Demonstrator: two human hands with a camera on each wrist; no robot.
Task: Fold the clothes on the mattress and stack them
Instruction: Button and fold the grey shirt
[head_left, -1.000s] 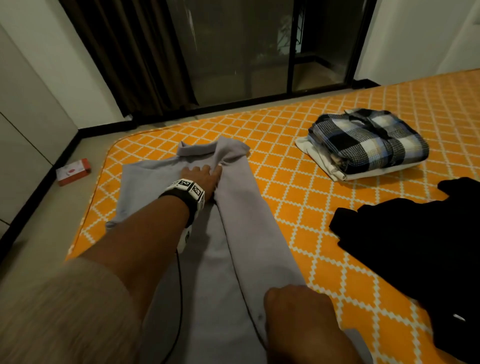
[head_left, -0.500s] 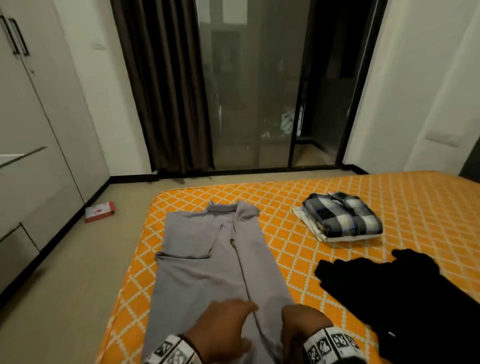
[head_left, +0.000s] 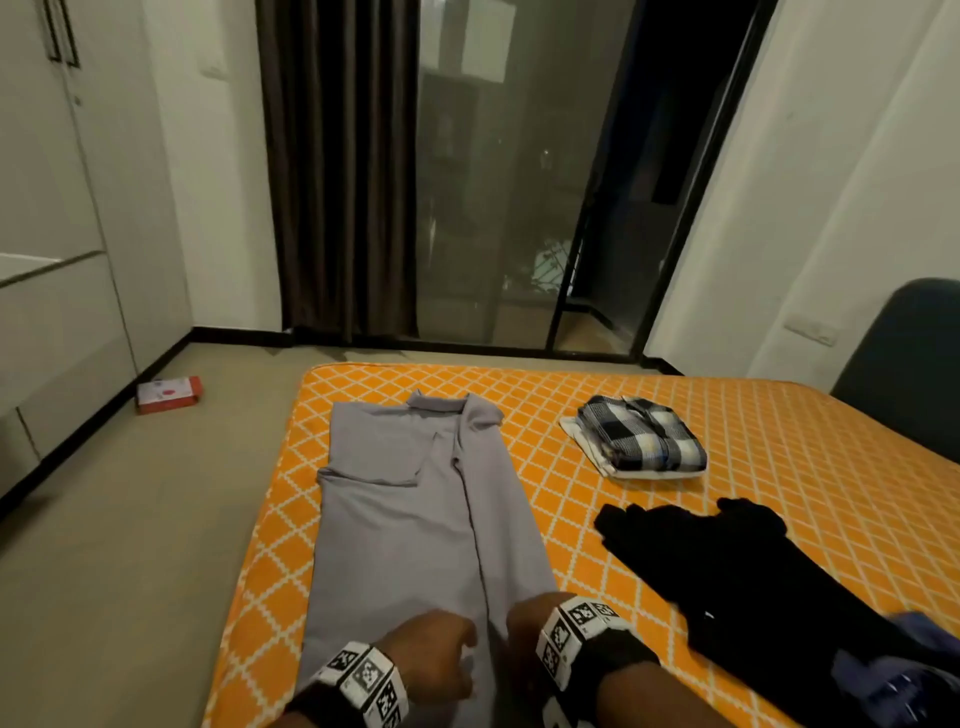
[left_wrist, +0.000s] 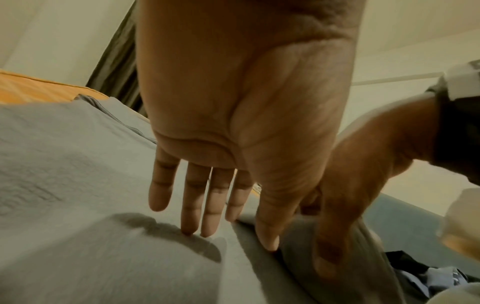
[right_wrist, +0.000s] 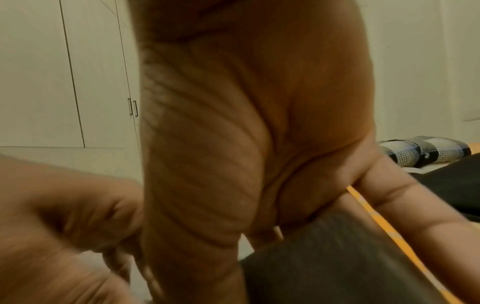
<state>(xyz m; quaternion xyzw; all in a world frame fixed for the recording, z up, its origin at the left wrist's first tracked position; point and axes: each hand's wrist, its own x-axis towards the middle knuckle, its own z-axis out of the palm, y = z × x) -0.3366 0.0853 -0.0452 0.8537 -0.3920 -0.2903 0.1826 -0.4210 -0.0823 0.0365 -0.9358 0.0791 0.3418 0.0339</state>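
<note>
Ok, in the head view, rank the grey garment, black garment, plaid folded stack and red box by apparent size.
1. grey garment and black garment: close, black is cut off by the frame, so unsure
2. plaid folded stack
3. red box, though farther away

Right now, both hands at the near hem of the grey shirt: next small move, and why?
Probably pinch the near hem and carry it up toward the collar. The grey shirt already lies as a long strip with both sides folded in. The left hand rests with straight fingers on the cloth; the right hand sits at the same edge. The plaid stack waits beyond.
</note>
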